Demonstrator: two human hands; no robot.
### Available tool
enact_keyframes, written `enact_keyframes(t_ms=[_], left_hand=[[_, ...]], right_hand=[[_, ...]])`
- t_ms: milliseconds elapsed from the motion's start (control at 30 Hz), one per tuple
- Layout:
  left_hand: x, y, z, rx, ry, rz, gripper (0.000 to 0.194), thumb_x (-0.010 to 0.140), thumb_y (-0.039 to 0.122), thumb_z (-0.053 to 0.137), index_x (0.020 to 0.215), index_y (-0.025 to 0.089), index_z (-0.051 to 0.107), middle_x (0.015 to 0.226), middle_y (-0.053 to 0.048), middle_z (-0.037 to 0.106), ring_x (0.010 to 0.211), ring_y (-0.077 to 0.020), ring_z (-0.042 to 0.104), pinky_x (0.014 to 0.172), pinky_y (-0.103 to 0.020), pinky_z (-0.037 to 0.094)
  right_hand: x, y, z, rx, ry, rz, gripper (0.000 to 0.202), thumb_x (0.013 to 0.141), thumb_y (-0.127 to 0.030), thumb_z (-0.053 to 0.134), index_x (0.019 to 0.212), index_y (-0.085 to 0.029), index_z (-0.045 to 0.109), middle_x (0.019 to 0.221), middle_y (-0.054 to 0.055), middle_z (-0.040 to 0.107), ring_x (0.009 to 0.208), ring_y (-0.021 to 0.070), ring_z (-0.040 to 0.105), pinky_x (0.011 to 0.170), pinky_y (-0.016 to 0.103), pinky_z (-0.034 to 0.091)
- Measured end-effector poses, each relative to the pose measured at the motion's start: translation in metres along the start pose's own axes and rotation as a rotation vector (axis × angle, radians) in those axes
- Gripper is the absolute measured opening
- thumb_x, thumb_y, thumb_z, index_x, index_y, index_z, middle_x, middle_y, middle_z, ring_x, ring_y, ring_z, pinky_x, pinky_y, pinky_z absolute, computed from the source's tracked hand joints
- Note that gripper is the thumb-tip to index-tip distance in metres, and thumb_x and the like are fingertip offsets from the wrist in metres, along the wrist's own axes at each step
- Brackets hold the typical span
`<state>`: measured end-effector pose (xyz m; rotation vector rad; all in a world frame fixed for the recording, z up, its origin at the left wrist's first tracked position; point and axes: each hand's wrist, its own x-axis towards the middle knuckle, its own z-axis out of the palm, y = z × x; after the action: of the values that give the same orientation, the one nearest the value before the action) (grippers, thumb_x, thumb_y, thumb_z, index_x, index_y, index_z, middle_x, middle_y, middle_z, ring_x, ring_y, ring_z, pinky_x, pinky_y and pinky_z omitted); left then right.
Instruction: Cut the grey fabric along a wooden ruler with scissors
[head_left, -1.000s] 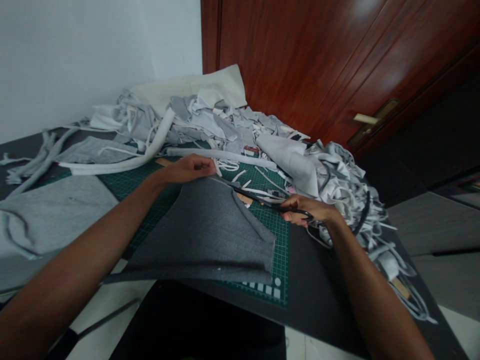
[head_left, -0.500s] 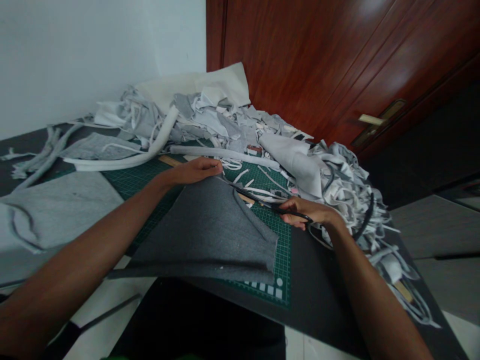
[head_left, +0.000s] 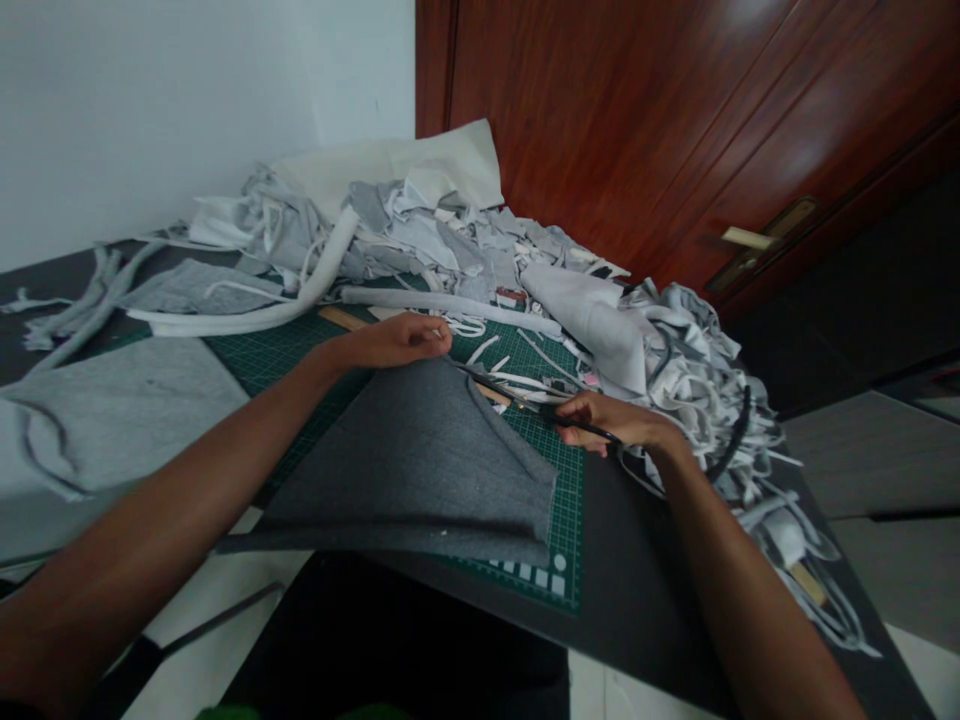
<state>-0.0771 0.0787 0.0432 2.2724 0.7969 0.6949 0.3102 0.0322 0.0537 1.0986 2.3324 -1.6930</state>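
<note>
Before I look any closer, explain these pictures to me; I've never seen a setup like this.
There is no machine here: a person works with two bare hands. Every picture comes from one camera worn on the head, looking forward and down. The left hand pinches the far edge of a dark gray fabric piece, spread partly over a green gridded cutting mat. The right hand holds black-handled scissors, their blades pointing toward the left hand; how far they are open is hard to tell. Around them on the dark tabletop lie heaps of white and gray fabric scraps.
</note>
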Motion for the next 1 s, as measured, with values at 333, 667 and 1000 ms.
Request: enact_keyframes(t_ms=[333,667,1000], left_hand=[[0.001,0.003,0.005,0.078,-0.043,0.046,0.041,0.1,0.053,0.056,0.086,0.016,0.067,0.08,-0.002,0.066,0.077,-0.0149,0.06,0.074,-0.023,0.044],[0.004,0.006,0.011,0.048,0.025,-0.009,0.044,0.1,0.058,0.056,0.085,0.018,0.061,0.072,0.002,0.055,0.064,-0.0123,0.05,0.061,-0.022,0.037],[0.005,0.003,0.013,-0.013,0.017,-0.021,0.044,0.1,0.06,0.058,0.084,0.019,0.058,0.067,0.004,0.048,0.058,-0.0112,0.043,0.056,-0.022,0.033]], right_hand=[[0.0,-0.003,0.001,-0.029,0.013,0.012,0.067,0.081,-0.083,0.071,0.07,-0.02,0.05,0.053,-0.008,0.043,0.046,0.0076,0.042,0.046,0.022,0.036],[0.002,0.004,0.0,-0.019,0.024,0.002,0.064,0.083,-0.079,0.073,0.074,-0.019,0.053,0.055,-0.008,0.046,0.048,0.0079,0.044,0.048,0.022,0.038],[0.002,-0.002,0.002,-0.027,0.024,0.01,0.065,0.082,-0.08,0.073,0.074,-0.019,0.053,0.058,-0.007,0.047,0.05,0.0083,0.043,0.049,0.023,0.037]])
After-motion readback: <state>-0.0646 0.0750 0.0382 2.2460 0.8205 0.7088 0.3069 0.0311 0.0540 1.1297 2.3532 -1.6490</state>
